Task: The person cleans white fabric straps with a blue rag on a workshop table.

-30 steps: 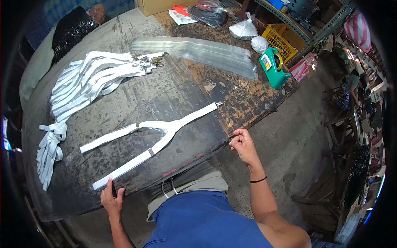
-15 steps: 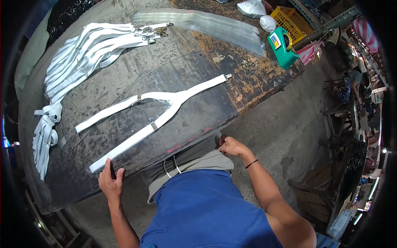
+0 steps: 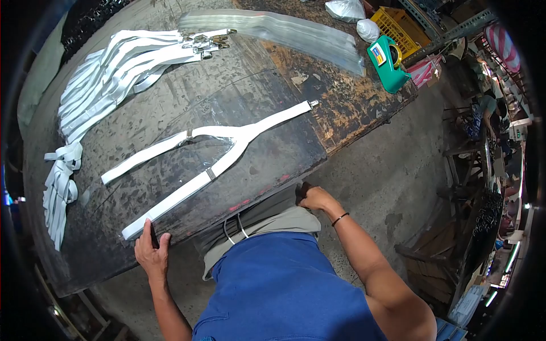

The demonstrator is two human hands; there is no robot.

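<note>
A white Y-shaped suspender strap lies flat on the dark worn table, its single end with a metal clip pointing right. My left hand grips the table's near edge, thumb pressing beside the end of one strap leg. My right hand is low at my hip under the table edge, fingers curled; whether it holds anything is hidden.
A pile of white suspender straps covers the table's far left. A stack of clear plastic sleeves lies at the back. A green tape dispenser stands at the right corner, with a yellow crate and white bags beyond.
My right hand dropped from beside the table's right edge down to my hip. My view shifted closer over the table. The left hand stayed on the near edge.
</note>
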